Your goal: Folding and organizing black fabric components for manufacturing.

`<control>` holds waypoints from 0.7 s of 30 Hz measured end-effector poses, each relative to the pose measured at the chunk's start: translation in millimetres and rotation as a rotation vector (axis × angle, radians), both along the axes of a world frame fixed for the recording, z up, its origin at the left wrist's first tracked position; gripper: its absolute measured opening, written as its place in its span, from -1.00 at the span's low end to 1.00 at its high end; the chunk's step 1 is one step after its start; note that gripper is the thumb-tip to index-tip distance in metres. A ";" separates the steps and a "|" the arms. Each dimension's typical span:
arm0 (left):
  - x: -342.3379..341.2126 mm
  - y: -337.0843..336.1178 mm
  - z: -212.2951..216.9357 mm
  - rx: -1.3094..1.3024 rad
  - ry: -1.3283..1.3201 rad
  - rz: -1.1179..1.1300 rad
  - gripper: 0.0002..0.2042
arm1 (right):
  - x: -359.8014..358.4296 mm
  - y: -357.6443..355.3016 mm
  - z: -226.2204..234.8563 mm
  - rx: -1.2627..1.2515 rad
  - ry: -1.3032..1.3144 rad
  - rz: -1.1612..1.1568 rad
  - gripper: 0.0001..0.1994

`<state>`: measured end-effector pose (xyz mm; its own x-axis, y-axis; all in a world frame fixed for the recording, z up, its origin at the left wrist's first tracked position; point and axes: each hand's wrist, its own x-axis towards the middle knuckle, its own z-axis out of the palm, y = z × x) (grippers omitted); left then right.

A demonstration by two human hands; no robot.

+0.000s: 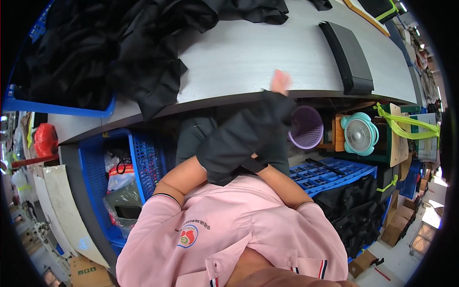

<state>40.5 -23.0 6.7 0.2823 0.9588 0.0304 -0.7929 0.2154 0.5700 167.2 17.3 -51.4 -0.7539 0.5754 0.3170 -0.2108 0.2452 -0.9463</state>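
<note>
A black cloth piece (244, 136), shaped like a loose tube or bag, covers my left forearm in front of my lap. My left hand (281, 82) sticks out of its far end, over the front edge of the table; motion smears the fingers. My right hand (255, 156) is at the near end of the cloth, closed on it beside the left forearm, and folds hide most of its fingers. More black cloth pieces (148, 57) lie heaped at the left of the table (239, 52). A stack of flat black pieces (351, 57) rests at the right.
A blue crate (136, 162) with bagged items and a phone (128, 212) stands at my left. Under the table's right part are a purple basket (306, 128) and a turquoise fan (361, 134). A blue crate (330, 174) with black cloth (351, 210) is at my right.
</note>
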 end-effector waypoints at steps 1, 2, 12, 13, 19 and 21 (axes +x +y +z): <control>-13.0 0.8 -0.2 -0.006 0.009 0.028 -0.65 | 2.2 16.6 10.4 0.074 -0.357 -0.015 -0.80; -24.4 -3.1 -0.7 -0.012 0.012 0.049 -0.65 | 5.3 35.3 30.5 0.152 -0.719 -0.037 -0.80; -18.3 -24.0 -0.3 -0.058 0.038 0.150 -0.65 | 16.1 83.6 126.3 0.268 -0.222 -0.421 -0.87; -24.8 -33.8 -0.1 -0.062 0.044 0.155 -0.65 | 20.6 82.5 128.9 0.142 -0.268 -0.252 -0.90; -58.3 33.7 -4.0 -0.088 0.083 0.238 -0.65 | 51.7 101.9 138.4 -0.109 0.000 0.200 -0.85; -38.9 5.6 -1.6 -0.098 0.094 0.245 -0.65 | 49.9 92.8 157.3 -0.532 0.140 -0.037 -0.82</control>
